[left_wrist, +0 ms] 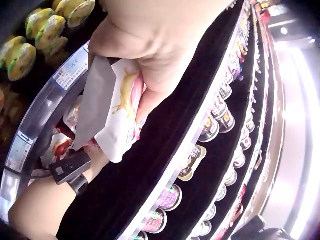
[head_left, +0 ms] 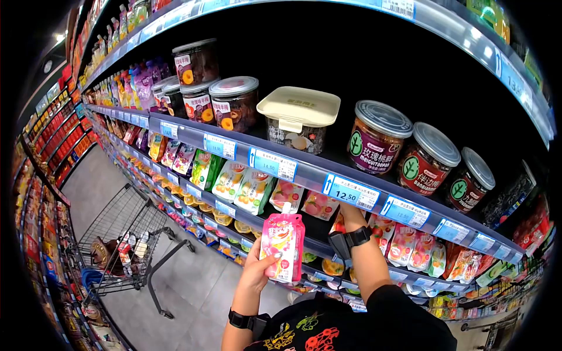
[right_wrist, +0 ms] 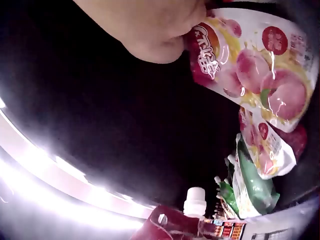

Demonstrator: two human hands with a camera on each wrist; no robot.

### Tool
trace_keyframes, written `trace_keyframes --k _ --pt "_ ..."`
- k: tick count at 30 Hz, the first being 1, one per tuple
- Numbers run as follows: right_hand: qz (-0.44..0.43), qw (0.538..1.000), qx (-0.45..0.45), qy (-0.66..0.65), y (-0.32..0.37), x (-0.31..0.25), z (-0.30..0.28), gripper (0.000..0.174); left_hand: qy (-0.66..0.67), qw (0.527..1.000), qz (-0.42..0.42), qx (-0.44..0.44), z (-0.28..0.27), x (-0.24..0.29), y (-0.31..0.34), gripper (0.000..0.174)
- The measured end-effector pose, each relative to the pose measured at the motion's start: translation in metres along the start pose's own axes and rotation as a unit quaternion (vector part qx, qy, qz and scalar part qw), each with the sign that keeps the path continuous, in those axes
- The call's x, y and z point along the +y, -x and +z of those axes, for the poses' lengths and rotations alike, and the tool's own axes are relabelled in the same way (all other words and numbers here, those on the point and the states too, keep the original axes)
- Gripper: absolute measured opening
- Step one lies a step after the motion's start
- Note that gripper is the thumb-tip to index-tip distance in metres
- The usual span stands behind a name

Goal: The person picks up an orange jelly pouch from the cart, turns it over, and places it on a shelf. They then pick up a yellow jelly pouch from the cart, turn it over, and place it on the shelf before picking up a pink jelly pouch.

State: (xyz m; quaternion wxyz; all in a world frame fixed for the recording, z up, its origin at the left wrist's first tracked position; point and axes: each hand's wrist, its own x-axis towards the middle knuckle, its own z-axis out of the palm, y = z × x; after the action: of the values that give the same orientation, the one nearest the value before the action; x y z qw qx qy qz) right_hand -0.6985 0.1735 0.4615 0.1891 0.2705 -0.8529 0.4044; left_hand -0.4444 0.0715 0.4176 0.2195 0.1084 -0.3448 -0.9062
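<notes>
In the head view, my left hand [head_left: 256, 270] holds a pink and white spouted pouch [head_left: 284, 245] upright in front of the shelves, thumb across its face. The left wrist view has the same left hand [left_wrist: 150, 47] gripping the pouch [left_wrist: 117, 120] from above. My right hand [head_left: 352, 217] reaches into the shelf below the 12.50 price label, its fingertips hidden. In the right wrist view, that hand [right_wrist: 155, 25] meets the edge of a peach-printed pouch [right_wrist: 250, 65]; whether it grips it cannot be told. A white cap [right_wrist: 195, 200] shows at the bottom.
Lidded jars [head_left: 379, 137] and a cream-lidded tub [head_left: 298, 108] stand on the shelf above. Orange-printed pouches [head_left: 253, 190] sit left of the right hand. A shopping cart [head_left: 120, 248] with items inside is in the aisle at left.
</notes>
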Motion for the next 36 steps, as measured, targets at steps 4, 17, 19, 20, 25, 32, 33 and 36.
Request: trace_keyframes --k 4,17,19,20,25,32,33,36 --pt "-0.051 0.998 0.001 0.038 -0.004 0.003 0.002 0.022 -0.036 0.999 0.002 -0.006 0.007 0.0 -0.009 0.059" --pt "0.028 0.951 -0.11 -0.289 0.039 0.008 -0.009 0.029 -0.235 0.963 0.093 -0.09 0.04 -0.026 -0.086 0.066" --pt "0.145 0.915 -0.121 -0.356 0.046 -0.013 -0.015 0.02 -0.384 0.911 0.133 -0.072 0.042 -0.032 -0.103 0.069" --pt "0.148 0.933 -0.098 -0.313 0.045 -0.013 -0.014 0.021 -0.405 0.889 0.195 -0.082 0.038 -0.041 -0.112 0.07" --pt "0.124 0.967 -0.017 -0.223 0.043 -0.011 -0.01 0.026 -0.497 0.813 0.298 -0.055 0.048 -0.051 -0.121 0.062" --pt "0.145 0.868 0.006 -0.475 0.035 -0.025 0.015 0.038 -0.59 0.723 0.352 0.069 0.053 -0.044 -0.106 0.045" --pt "0.136 0.89 0.009 -0.435 0.028 -0.007 0.026 0.039 -0.559 0.725 0.394 0.079 0.055 -0.042 -0.103 0.038" --pt "0.142 0.916 0.015 -0.375 0.013 0.005 0.037 0.045 -0.598 0.74 0.305 0.052 0.055 -0.04 -0.096 0.049"
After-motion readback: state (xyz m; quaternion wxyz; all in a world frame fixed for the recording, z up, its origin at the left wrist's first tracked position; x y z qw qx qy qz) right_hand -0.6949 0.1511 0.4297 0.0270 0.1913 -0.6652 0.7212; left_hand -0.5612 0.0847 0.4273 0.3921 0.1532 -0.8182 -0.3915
